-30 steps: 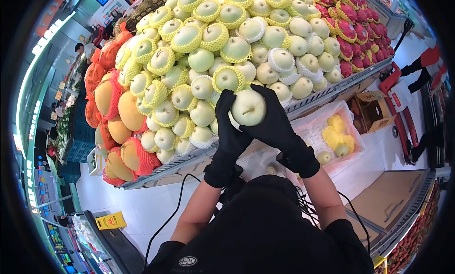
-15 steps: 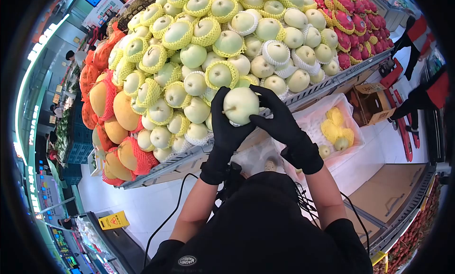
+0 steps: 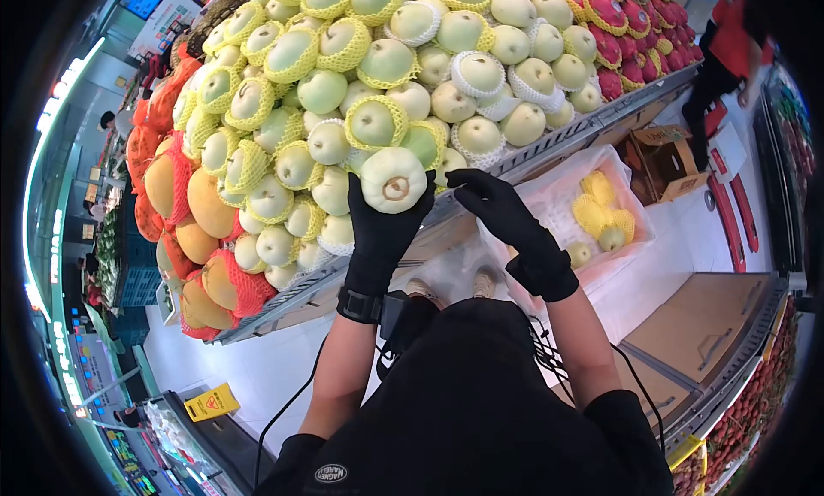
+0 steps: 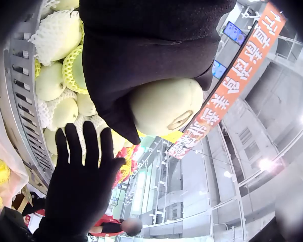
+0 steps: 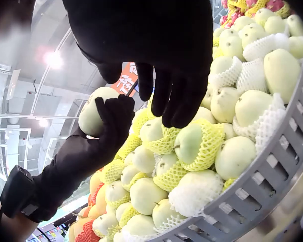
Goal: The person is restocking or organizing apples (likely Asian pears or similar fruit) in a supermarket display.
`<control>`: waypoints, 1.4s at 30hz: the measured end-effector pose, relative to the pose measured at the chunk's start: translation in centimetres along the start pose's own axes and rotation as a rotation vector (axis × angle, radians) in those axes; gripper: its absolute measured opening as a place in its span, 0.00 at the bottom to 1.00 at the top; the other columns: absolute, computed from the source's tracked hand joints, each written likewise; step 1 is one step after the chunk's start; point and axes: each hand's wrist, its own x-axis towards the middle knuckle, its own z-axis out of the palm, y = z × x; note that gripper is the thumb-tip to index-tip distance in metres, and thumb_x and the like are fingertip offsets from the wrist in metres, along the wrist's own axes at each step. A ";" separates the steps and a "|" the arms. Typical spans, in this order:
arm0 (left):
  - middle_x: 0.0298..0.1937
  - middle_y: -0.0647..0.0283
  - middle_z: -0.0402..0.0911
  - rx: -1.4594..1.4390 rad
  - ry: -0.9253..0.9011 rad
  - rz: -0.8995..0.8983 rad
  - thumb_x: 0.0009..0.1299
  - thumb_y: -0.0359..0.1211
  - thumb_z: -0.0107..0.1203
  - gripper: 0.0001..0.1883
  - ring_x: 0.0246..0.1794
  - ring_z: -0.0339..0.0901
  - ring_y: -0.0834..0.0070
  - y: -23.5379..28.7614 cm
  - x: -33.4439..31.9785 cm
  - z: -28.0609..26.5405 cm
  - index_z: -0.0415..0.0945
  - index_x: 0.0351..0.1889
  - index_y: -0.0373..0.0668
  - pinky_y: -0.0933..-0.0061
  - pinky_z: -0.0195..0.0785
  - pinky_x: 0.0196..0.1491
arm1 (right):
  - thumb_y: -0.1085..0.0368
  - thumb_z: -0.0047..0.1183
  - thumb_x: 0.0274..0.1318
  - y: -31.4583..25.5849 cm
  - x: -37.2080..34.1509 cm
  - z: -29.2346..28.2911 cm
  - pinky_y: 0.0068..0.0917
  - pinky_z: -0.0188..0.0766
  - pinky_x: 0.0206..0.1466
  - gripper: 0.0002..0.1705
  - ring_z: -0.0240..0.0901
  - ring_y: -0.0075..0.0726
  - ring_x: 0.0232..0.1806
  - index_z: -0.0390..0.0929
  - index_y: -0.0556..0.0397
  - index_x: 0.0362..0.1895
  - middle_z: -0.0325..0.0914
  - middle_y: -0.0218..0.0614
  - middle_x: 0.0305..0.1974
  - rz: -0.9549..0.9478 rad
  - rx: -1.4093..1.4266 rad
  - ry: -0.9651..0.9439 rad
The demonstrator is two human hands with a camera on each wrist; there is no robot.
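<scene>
A pale green melon [image 3: 394, 180] rests in my black-gloved left hand [image 3: 381, 238], the fingers and thumb curled round its sides. Its end with a brown ring faces up in the head view and shows again on the melon [image 4: 167, 107] in the left wrist view. My right hand [image 3: 506, 214], gloved too, is apart from the melon, to its right, holding nothing. Its fingers are extended and slightly bent in the right wrist view, where the right hand [image 5: 146, 55] hangs above the piled melons [image 5: 237, 156].
Melons in foam nets [image 3: 292, 54] fill the sloped stand beyond my hands, with mangoes [image 3: 210, 200] at left and dragon fruit [image 3: 605, 50] at right. A grey slatted rail [image 3: 549, 146] edges it. Below stand a lined crate [image 3: 635, 230] and a cardboard box [image 3: 661, 166]. A person in red [image 3: 731, 45] is at right.
The melon has turned from stem side to ringed end and shifted left with my left hand. My right hand has let go and moved away from it.
</scene>
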 end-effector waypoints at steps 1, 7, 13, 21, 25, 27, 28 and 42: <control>0.42 0.58 0.82 -0.057 0.001 -0.024 0.60 0.26 0.68 0.23 0.43 0.81 0.71 -0.1 -0.4 0.5 0.70 0.51 0.36 0.69 0.76 0.46 | 0.63 0.54 0.65 0.8 -0.2 -0.3 0.27 0.68 0.58 0.20 0.73 0.26 0.50 0.75 0.56 0.59 0.79 0.35 0.51 0.047 -0.045 -0.025; 0.40 0.61 0.84 0.153 -0.008 0.021 0.54 0.30 0.72 0.17 0.40 0.82 0.74 0.3 -0.7 1.4 0.80 0.40 0.39 0.71 0.75 0.44 | 0.51 0.56 0.62 8.1 -2.0 -1.7 0.36 0.73 0.48 0.21 0.79 0.41 0.41 0.80 0.56 0.46 0.82 0.43 0.39 0.071 -0.256 -0.009; 0.55 0.49 0.75 -0.636 -0.120 -0.553 0.68 0.46 0.57 0.28 0.53 0.76 0.58 -0.6 -2.2 2.1 0.69 0.57 0.32 0.56 0.70 0.58 | 0.54 0.53 0.59 14.7 -4.5 -5.8 0.38 0.72 0.41 0.16 0.78 0.47 0.36 0.81 0.55 0.38 0.80 0.45 0.30 0.296 -0.442 -0.053; 0.53 0.51 0.77 -0.401 -0.110 -0.408 0.59 0.40 0.66 0.32 0.51 0.77 0.61 -1.6 -3.5 2.6 0.67 0.57 0.34 0.59 0.69 0.57 | 0.69 0.53 0.54 33.5 -11.0 -11.2 0.30 0.71 0.42 0.04 0.71 0.32 0.35 0.77 0.52 0.35 0.76 0.34 0.33 0.151 -0.459 0.092; 0.46 0.57 0.83 0.191 -0.077 -0.095 0.52 0.30 0.71 0.27 0.47 0.81 0.68 -1.6 -3.4 2.9 0.73 0.49 0.34 0.67 0.72 0.53 | 0.61 0.55 0.51 36.5 -12.5 -13.7 0.41 0.74 0.43 0.09 0.77 0.50 0.37 0.81 0.53 0.31 0.80 0.47 0.33 0.457 -0.571 0.319; 0.50 0.55 0.82 0.124 -0.114 -0.151 0.54 0.26 0.67 0.29 0.50 0.81 0.68 -2.5 -3.8 2.6 0.67 0.54 0.35 0.68 0.72 0.55 | 0.61 0.53 0.50 38.8 -12.8 -16.1 0.46 0.75 0.43 0.11 0.78 0.57 0.37 0.82 0.54 0.31 0.81 0.50 0.33 0.555 -0.869 0.310; 0.53 0.54 0.81 0.072 -0.169 -0.207 0.55 0.21 0.64 0.34 0.52 0.81 0.68 -3.0 -4.0 2.3 0.61 0.59 0.34 0.68 0.72 0.56 | 0.61 0.53 0.49 39.4 -12.9 -17.1 0.46 0.74 0.44 0.12 0.78 0.58 0.39 0.82 0.55 0.32 0.81 0.49 0.32 0.526 -0.913 0.423; 0.56 0.48 0.78 0.068 -0.042 -0.302 0.56 0.19 0.62 0.40 0.51 0.81 0.64 -4.8 -6.3 1.9 0.51 0.64 0.36 0.64 0.75 0.54 | 0.58 0.54 0.59 49.5 -13.2 -26.3 0.34 0.71 0.33 0.16 0.75 0.39 0.29 0.76 0.53 0.47 0.79 0.41 0.32 0.622 -0.473 0.976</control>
